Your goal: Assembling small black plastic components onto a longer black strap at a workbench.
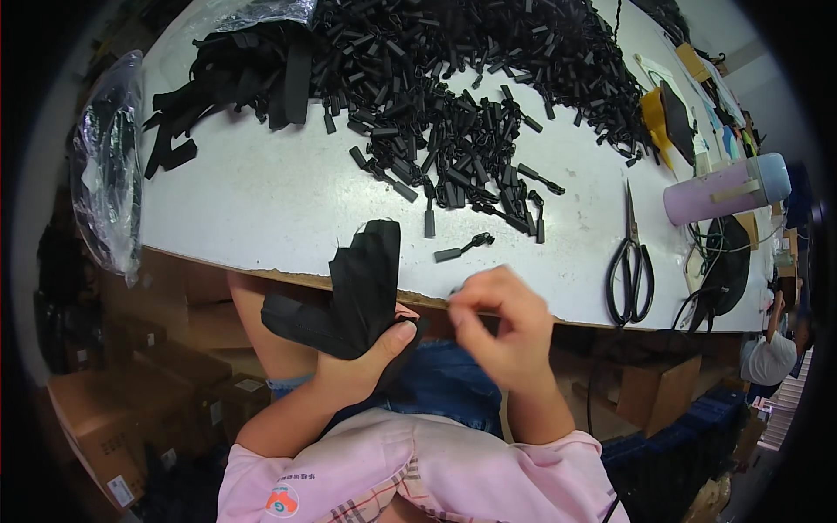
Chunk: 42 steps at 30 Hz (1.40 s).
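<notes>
L hand (370, 356) grips blk strips (370, 270) by counter (261, 200) front edge; slack grip might drop some. R hand (521, 336) curled, can't tell if holding.

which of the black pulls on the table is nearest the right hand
The lone pull in front of the pile; the rest lie farther from the right hand.
</notes>
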Each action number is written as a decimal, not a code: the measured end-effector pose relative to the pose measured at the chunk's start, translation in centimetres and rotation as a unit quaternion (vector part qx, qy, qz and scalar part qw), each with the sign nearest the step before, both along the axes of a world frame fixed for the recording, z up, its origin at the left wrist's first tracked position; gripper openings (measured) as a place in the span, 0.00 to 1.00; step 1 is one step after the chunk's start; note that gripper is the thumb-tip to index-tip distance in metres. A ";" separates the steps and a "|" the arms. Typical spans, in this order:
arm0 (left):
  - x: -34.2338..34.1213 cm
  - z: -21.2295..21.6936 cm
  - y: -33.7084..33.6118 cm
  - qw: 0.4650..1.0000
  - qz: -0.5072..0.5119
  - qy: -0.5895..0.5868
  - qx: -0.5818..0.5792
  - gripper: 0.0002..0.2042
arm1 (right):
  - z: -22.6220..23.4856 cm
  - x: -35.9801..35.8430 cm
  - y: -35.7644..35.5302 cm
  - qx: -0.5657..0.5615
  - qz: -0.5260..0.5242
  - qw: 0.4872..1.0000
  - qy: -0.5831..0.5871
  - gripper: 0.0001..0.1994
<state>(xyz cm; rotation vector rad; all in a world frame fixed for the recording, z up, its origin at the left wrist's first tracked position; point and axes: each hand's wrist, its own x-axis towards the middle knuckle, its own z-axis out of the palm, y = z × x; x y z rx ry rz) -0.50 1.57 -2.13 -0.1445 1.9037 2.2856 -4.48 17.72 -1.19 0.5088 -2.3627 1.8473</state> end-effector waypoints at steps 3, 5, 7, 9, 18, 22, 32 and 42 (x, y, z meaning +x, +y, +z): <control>-0.2 -0.1 0.0 1.000 -0.011 0.024 -0.005 0.06 | 0.1 0.4 -0.7 -0.017 0.058 0.998 0.021 0.09; -0.1 -0.5 0.0 0.999 -0.013 0.040 0.002 0.06 | 0.1 0.6 -0.8 -0.013 0.081 0.996 0.045 0.10; -0.1 -0.9 -0.3 0.991 -0.028 0.110 -0.075 0.06 | 0.3 0.6 -0.9 0.011 0.075 0.995 0.057 0.10; -0.2 -0.8 -0.6 0.984 -0.046 0.123 -0.122 0.07 | 0.0 0.5 -0.9 0.011 0.079 0.994 0.070 0.11; -0.2 0.4 -0.4 0.999 -0.017 0.050 -0.003 0.08 | 0.0 0.8 -2.1 0.025 0.052 0.994 0.088 0.11; 0.0 0.1 -0.4 0.997 0.006 0.075 0.008 0.11 | -1.5 2.2 -2.5 -0.065 0.011 0.998 -0.009 0.09; 0.1 0.6 -1.2 0.994 -0.039 0.012 0.099 0.11 | -1.6 1.7 -1.7 -0.372 0.185 0.826 -0.382 0.03; -0.1 0.9 -0.9 0.996 -0.041 0.062 0.058 0.11 | -1.8 2.1 -2.7 -0.304 0.098 0.921 -0.224 0.02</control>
